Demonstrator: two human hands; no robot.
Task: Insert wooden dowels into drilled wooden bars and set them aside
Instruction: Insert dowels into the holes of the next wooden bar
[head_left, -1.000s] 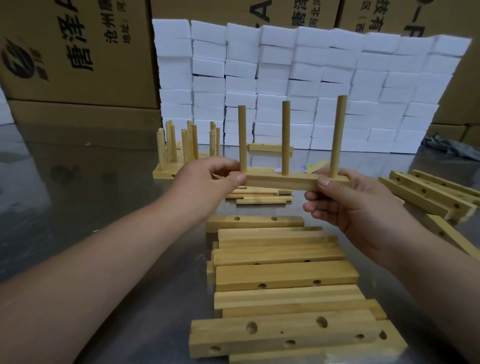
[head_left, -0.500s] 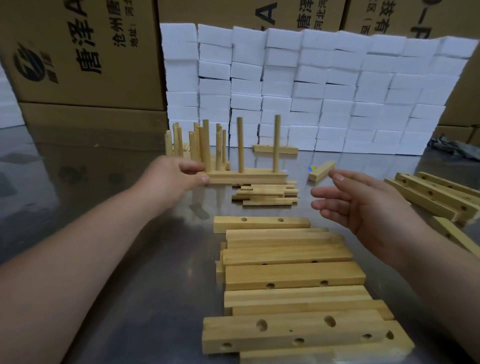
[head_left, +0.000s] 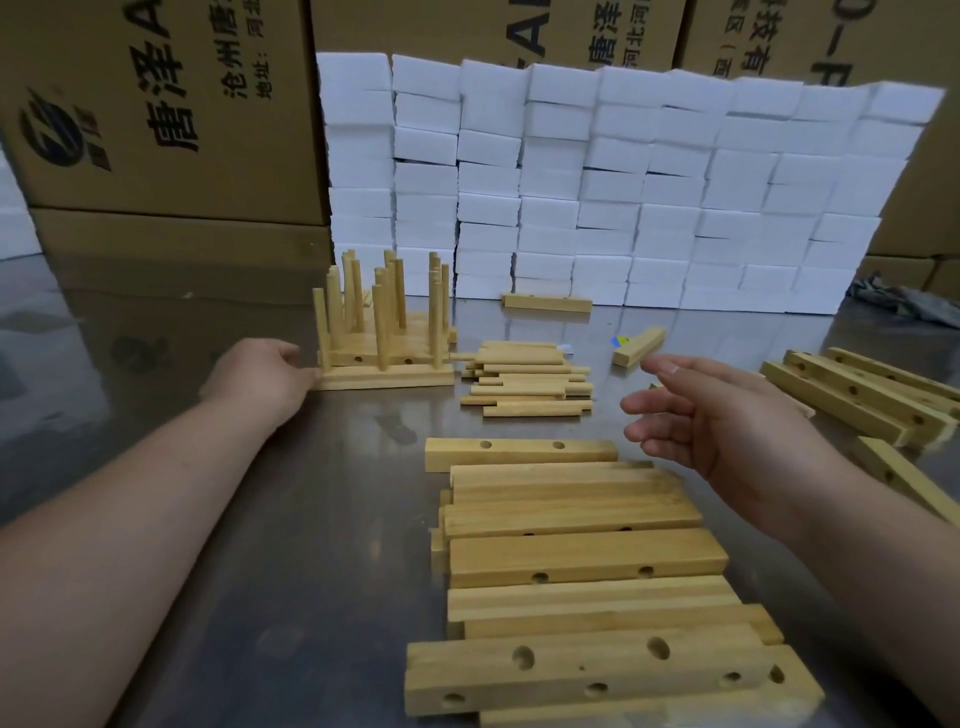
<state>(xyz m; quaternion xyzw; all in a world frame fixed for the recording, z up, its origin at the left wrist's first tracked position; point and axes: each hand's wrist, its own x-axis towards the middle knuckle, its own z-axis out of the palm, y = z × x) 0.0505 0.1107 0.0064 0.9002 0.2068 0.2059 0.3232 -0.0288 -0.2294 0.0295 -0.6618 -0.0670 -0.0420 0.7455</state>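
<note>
Cardboard boxes (head_left: 156, 130) wall off the back, with stacked white foam blocks (head_left: 623, 197) in front of them. On the steel bench (head_left: 322, 519) a pile of drilled bars (head_left: 582, 556) lies nearest, and more bars (head_left: 857, 395) lie at the right edge. The doweled bars (head_left: 384, 338) stand upright at centre left, just beside the loose dowels (head_left: 524, 379). The left hand (head_left: 260, 379) meets the left end of the front doweled bar (head_left: 384, 376); whether it pinches or only touches is unclear. The right hand (head_left: 727, 415) hovers above the bench, fingers loosely spread, holding nothing.
</note>
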